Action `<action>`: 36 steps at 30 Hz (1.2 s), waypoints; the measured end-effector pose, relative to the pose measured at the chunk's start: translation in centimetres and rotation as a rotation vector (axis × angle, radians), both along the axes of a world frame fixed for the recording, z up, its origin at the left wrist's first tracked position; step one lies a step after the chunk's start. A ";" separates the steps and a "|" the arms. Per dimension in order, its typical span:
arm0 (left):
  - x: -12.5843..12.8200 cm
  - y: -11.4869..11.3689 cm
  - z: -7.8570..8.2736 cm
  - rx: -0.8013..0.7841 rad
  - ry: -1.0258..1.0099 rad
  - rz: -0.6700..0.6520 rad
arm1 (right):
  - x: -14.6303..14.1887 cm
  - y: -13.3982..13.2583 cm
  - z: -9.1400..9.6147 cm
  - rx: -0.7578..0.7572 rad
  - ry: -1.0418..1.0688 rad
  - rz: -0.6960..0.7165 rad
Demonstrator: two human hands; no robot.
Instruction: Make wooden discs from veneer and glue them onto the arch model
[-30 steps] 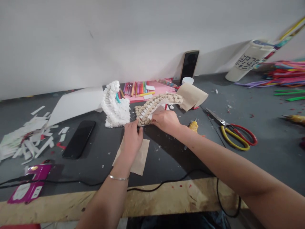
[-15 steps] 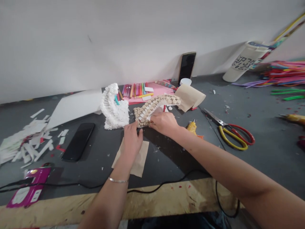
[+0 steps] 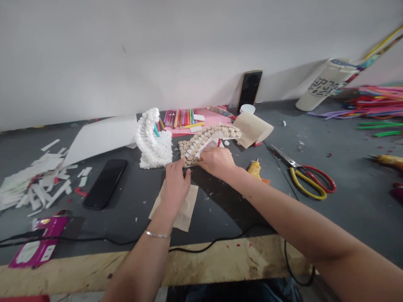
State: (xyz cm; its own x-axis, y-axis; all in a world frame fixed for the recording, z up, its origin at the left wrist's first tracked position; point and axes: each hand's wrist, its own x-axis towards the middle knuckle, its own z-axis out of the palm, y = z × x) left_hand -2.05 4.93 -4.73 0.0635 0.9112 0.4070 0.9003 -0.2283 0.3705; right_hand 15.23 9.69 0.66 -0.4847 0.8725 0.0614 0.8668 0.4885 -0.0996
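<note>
A curved craft model (image 3: 201,140) covered with small round beige pieces sits in front of me, with white strips along its inner side. My left hand (image 3: 176,180) lies at its near left corner, fingers stretched forward and thumb apart. Against the near edge of the model, my right hand (image 3: 217,161) has its fingers curled in a pinch; what is between them is hidden. A short red stick (image 3: 219,142) shows just behind that hand. Left of the model stands a rough white craft piece (image 3: 153,144) with a teal part. Under my left wrist lies a beige paper (image 3: 188,209).
A black phone (image 3: 105,183) and white scraps (image 3: 40,182) lie left. Rightward are a yellow glue gun (image 3: 254,169), scissors (image 3: 307,178) and a tumbler (image 3: 324,86). Coloured pens (image 3: 182,117) lie behind, near a propped phone (image 3: 249,90). A black cable (image 3: 208,248) crosses the front edge.
The view has shifted slightly. Both hands stay at the model in nearly the same pose, and nothing else has visibly moved.
</note>
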 end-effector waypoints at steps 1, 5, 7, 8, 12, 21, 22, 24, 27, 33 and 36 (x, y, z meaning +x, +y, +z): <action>0.0 0.0 0.0 0.004 -0.002 0.000 | 0.1 -0.1 0.1 0.000 -0.003 0.004; -0.1 0.0 -0.2 0.018 0.004 -0.009 | 0.7 -0.3 0.2 0.002 -0.005 0.033; -0.2 0.0 -0.2 0.023 0.009 -0.016 | 0.9 -0.4 0.1 0.006 -0.004 0.040; -0.2 0.0 -0.2 0.024 0.009 -0.017 | 0.9 -0.5 0.1 0.009 -0.004 0.041; -0.1 0.0 -0.1 0.021 0.005 -0.012 | 0.6 -0.5 0.0 0.009 -0.003 0.034; -0.3 0.2 -0.5 0.027 -0.009 -0.019 | 0.5 0.1 -0.1 -0.009 0.059 0.035; -0.4 0.2 -0.6 0.029 -0.014 -0.025 | 0.8 0.1 0.0 -0.011 0.077 0.040; -0.5 0.2 -0.6 0.026 -0.031 -0.026 | 1.9 0.0 0.3 -0.008 0.118 0.045; -0.5 0.2 -0.4 0.017 -0.079 0.006 | 4.6 -1.1 1.1 0.030 0.249 -0.044; -0.3 0.0 1.4 0.145 -0.233 0.098 | 12.1 -6.1 1.6 0.175 0.380 -0.415; -0.3 -0.4 2.9 0.182 -0.262 0.146 | 15.0 -8.6 0.2 0.189 0.475 -0.438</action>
